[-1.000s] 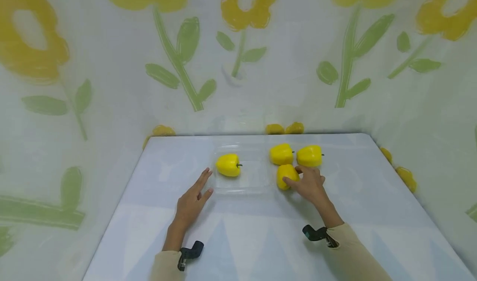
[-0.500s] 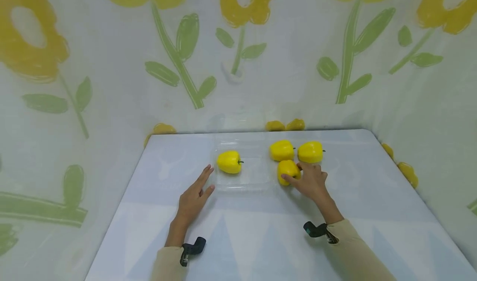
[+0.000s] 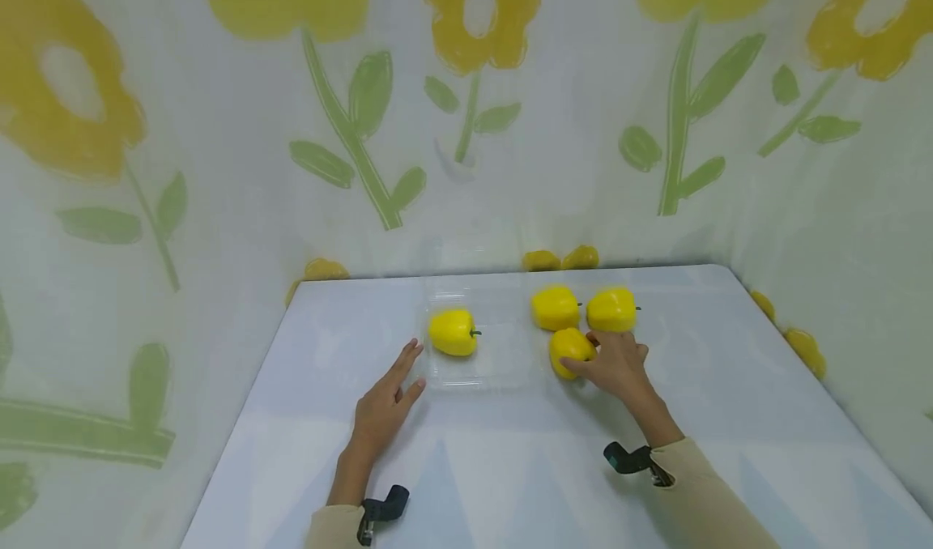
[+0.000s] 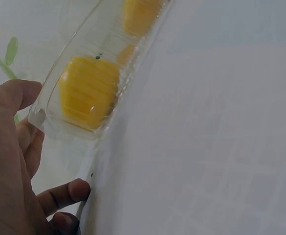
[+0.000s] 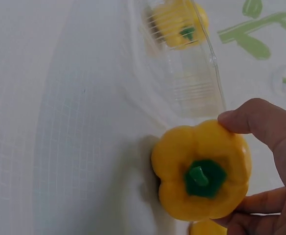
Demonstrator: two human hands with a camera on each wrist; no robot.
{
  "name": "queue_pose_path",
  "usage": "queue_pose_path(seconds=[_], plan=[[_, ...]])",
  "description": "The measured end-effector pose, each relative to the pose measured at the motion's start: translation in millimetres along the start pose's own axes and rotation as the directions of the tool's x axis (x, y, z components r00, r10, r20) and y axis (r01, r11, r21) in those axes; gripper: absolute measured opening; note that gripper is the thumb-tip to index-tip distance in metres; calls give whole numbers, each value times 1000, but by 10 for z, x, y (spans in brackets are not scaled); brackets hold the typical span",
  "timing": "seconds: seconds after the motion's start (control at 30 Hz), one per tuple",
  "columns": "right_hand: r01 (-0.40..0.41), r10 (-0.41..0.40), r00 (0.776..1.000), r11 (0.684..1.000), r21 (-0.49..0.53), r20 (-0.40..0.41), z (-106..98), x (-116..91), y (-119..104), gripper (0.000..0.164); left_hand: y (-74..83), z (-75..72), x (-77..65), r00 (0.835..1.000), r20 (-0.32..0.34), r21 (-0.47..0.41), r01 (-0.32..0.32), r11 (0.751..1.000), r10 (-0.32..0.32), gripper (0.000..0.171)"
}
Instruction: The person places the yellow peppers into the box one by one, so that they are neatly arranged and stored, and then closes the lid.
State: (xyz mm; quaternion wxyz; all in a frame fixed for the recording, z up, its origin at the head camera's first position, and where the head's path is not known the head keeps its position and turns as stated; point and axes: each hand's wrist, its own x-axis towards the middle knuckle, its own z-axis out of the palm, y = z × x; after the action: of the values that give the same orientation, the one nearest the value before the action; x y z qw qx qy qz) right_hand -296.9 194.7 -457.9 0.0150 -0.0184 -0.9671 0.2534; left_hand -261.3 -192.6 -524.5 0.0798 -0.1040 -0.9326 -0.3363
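Observation:
In the head view, my right hand (image 3: 619, 367) grips a yellow bell pepper (image 3: 571, 352) on the table, just right of a clear plastic container (image 3: 503, 363). Its green stem (image 5: 199, 176) faces the right wrist camera, and the thumb and fingers sit on opposite sides. Another yellow bell pepper (image 3: 453, 332) lies inside the container's left part, stem pointing right. My left hand (image 3: 379, 415) reaches to the container's front left corner, fingers mostly straight; in the left wrist view the thumb (image 4: 25, 93) is at the clear rim.
Behind the held pepper lie two more yellow bell peppers, a left one (image 3: 555, 307) and a right one (image 3: 612, 308), both outside the container. The white table (image 3: 306, 371) ends at a flower-print curtain (image 3: 554, 160) at the back and sides.
The head view has shifted slightly. The right hand keeps its hold on the pepper, the left hand stays by the container, and the other peppers stay in place.

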Motion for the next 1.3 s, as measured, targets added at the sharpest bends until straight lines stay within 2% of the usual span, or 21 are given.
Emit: queue_pose_path(seconds=[0.13, 0.47, 0.6, 0.73, 1.03, 1.3], plan=[[39, -39, 999, 999, -3, 26, -22, -14, 45, 76, 5, 13, -25, 1000, -11, 14, 2, 1000, -2, 59], [159, -159, 987, 987, 0, -1, -353, 36, -30, 79, -7, -54, 37, 1000, -18, 21, -6, 1000, 7, 60], [191, -192, 981, 981, -10, -39, -447, 32, -66, 77, -9, -72, 63, 999, -22, 22, -24, 999, 25, 61], [225, -225, 974, 974, 7, -39, -480, 22, -127, 78, -12, -117, 72, 999, -29, 22, -16, 1000, 17, 61], [352, -350, 935, 936, 10, -59, -566, 60, -192, 71, -9, -127, 92, 999, -22, 22, -33, 999, 34, 60], [437, -435, 899, 899, 41, -43, -633, 164, -266, 69, 66, -112, 107, 1000, -13, 15, -14, 1000, 14, 60]])
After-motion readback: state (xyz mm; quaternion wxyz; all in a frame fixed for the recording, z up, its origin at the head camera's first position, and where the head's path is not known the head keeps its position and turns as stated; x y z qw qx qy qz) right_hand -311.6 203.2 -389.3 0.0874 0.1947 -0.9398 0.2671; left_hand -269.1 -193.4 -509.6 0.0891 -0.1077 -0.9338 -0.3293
